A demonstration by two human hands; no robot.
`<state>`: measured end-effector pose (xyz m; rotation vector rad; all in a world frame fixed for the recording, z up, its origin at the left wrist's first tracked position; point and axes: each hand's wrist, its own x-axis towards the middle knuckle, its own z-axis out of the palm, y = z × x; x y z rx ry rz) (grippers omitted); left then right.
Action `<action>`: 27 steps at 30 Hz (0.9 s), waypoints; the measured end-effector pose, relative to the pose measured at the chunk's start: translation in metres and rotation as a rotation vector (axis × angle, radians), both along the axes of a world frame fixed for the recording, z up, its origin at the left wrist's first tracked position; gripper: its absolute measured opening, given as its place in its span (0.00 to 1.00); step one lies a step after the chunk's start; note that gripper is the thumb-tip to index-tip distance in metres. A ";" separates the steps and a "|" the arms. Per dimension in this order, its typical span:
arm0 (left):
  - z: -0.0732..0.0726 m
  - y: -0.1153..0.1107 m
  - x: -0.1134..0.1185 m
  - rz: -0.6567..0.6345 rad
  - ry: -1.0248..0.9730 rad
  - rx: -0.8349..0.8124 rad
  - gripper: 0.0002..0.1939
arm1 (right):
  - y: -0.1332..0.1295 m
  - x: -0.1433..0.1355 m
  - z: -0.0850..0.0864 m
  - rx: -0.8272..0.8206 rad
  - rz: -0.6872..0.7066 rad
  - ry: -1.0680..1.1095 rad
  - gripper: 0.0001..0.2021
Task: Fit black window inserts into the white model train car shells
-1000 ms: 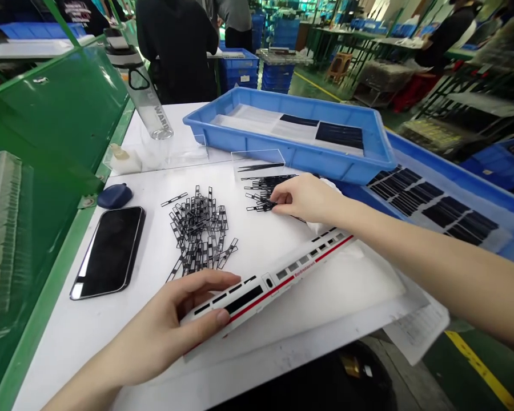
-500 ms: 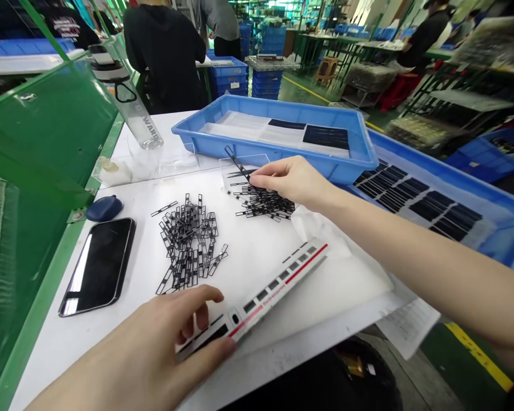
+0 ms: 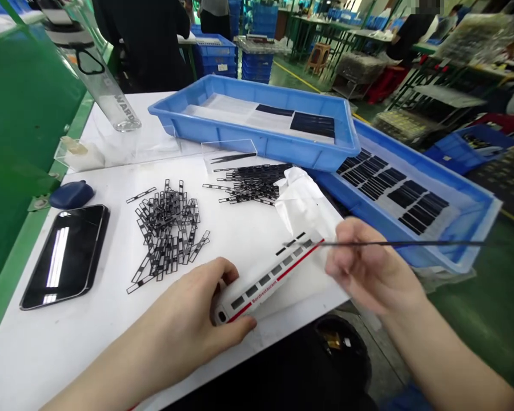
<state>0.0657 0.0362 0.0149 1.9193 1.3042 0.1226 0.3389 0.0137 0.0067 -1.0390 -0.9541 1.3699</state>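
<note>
left hand (image 3: 188, 325) grips the near-left end of the white model train shell with red stripe (image 3: 268, 277), flat on the white table (image 3: 248, 228). shell's long axis runs near-left to far-right. right hand (image 3: 368, 268) pinches a thin black strip (image 3: 411, 244), strip lying left-right, its left tip just at the shell's far end. right hand is the nearer one there. red print on shell reads roughly "bordrestaurant". clear bottle (image 3: 107, 85) shows "ward".

- You get bright, even overhead light, with only soft shadows on the white table (image 3: 248, 251).
- Glare streaks your phone (image 3: 64, 256) screen.
- Your right hand (image 3: 370, 268) is motion-blurred.
- Wide-angle distortion bends your frame edges; the background looks soft.
</note>
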 end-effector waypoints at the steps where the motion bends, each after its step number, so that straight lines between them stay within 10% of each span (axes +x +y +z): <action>1: 0.000 0.001 -0.002 0.024 -0.016 -0.005 0.19 | -0.010 -0.002 -0.007 0.004 -0.040 0.021 0.18; 15: 0.003 0.004 -0.016 -0.112 -0.198 -0.079 0.27 | -0.040 -0.028 -0.029 -0.060 0.051 -0.021 0.07; 27: 0.001 0.000 -0.014 -0.132 -0.291 -0.091 0.26 | -0.035 -0.041 -0.005 -0.118 -0.082 -0.394 0.05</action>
